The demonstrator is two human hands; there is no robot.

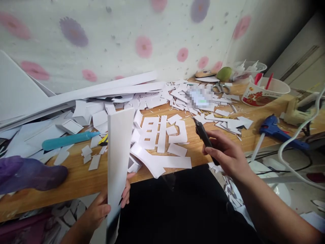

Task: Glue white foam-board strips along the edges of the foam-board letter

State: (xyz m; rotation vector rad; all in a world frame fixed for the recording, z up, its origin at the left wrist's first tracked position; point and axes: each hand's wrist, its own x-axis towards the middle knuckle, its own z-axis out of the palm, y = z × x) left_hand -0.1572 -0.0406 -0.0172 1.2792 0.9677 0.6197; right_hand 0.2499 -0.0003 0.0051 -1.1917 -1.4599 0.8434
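My left hand point(100, 205) grips a long white foam board strip point(118, 149) near its lower end, and the strip stands upright in front of the table edge. In my right hand point(224, 154) is a black utility knife point(205, 137), its tip pointing up and to the left over the table. Between the hands lie cut white pieces forming a character shape point(162, 134). A larger curved white piece point(162, 161) rests below them at the table's front edge.
White scraps cover the back of the wooden table point(83, 184). A teal glue bottle point(69, 140) lies left. At right are a blue glue gun point(276, 130), scissors point(221, 88), a paper bowl point(265, 91) and a white cable point(299, 130). A purple object point(30, 173) sits at far left.
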